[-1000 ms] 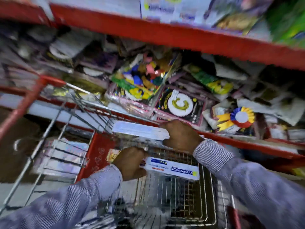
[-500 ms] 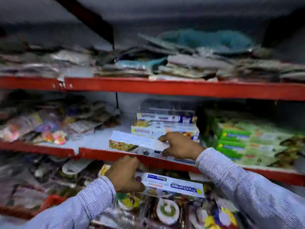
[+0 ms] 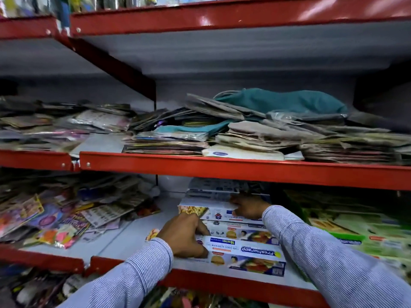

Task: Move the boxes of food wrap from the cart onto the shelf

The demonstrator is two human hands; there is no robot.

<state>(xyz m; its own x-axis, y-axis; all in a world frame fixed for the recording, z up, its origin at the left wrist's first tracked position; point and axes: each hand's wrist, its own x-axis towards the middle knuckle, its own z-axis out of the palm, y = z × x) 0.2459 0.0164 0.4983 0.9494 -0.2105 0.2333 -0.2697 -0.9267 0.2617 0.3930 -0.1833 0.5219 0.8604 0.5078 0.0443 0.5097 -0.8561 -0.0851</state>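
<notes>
Two long white cardboard boxes of food wrap going onto the red-edged metal shelf (image 3: 222, 282) at once. Left hand (image 3: 185, 237) clamped on the left end of the front box (image 3: 249, 257), thumb under, fingers curled over the top; box lying flat along the shelf's front edge, blue brand lettering upside down to the wearer. Right hand (image 3: 250, 208) deeper in, fingers closed on the right part of the upper box (image 3: 208, 207), which sits atop the stack of like boxes (image 3: 240, 232) toward the back of the shelf; exact finger placement partly hidden behind the box.

Best done thus: slide the front box straight back until flush against the stack, keeping its long side parallel to the front edge, not overhanging. Square the upper box with those beneath before letting go, ends aligned, so nothing tips. Release only when each rests flat. Mind the green boxes (image 3: 347, 238) just to the right and the loose glossy packets (image 3: 55, 218) toward the shelf's left end; no nudging either. Cart out of view, so remaining count cannot be told.
</notes>
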